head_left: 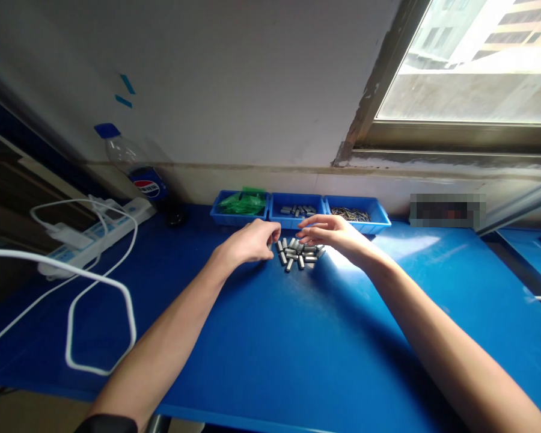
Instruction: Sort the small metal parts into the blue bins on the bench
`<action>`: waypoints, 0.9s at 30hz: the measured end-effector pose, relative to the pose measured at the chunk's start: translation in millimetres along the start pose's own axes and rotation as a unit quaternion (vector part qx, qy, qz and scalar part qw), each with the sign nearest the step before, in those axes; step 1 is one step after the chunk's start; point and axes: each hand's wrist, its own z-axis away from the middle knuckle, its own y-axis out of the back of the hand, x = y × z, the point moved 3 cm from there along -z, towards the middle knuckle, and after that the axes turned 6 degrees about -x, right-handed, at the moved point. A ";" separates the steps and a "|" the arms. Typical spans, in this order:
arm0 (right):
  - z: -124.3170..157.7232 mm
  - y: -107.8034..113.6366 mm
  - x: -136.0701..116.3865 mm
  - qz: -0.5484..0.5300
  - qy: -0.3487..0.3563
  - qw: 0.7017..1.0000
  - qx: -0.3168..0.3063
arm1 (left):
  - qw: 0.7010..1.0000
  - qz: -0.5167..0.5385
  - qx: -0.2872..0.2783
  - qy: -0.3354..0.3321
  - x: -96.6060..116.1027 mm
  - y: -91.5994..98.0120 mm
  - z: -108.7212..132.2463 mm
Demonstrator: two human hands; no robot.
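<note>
A loose pile of short grey metal cylinders [301, 261] lies on the blue table in front of the bins. My left hand [250, 242] is at the pile's left side, with its fingers curled inward. Whatever may be between those fingertips is mostly hidden. Over the right and far side of the pile hovers my right hand [336, 233], fingers stretched and slightly apart, with nothing visible in it. Behind the hands, the middle blue bin [277, 221] contains several similar grey pieces.
The left bin [214, 211] holds green plastic bags [243, 203]; the right bin [381, 215] holds thin screw-like metal parts [350, 214]. A Pepsi bottle [146, 183], a power strip [79, 243] and looping white cables [128, 300] occupy the left side. A window [469, 96] is at upper right.
</note>
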 end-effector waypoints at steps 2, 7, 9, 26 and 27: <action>0.0 -1.4 0.7 0.004 -0.005 1.000 -0.009 | 1.000 0.004 0.010 -0.004 2.1 0.9 -0.5; -0.2 -1.2 2.3 0.030 -0.009 0.999 -0.016 | 0.990 0.119 0.051 -0.048 9.3 6.6 -3.7; 0.0 0.0 3.0 0.042 -0.006 0.999 -0.025 | 0.974 0.199 0.076 -0.073 12.6 9.0 -4.8; -0.5 -10.6 4.0 -0.111 0.016 0.994 0.009 | 0.936 0.287 0.158 -0.126 17.0 3.7 -12.3; -0.7 -9.7 3.7 -0.098 0.022 0.995 0.021 | 0.942 0.272 0.158 -0.119 16.4 4.9 -11.6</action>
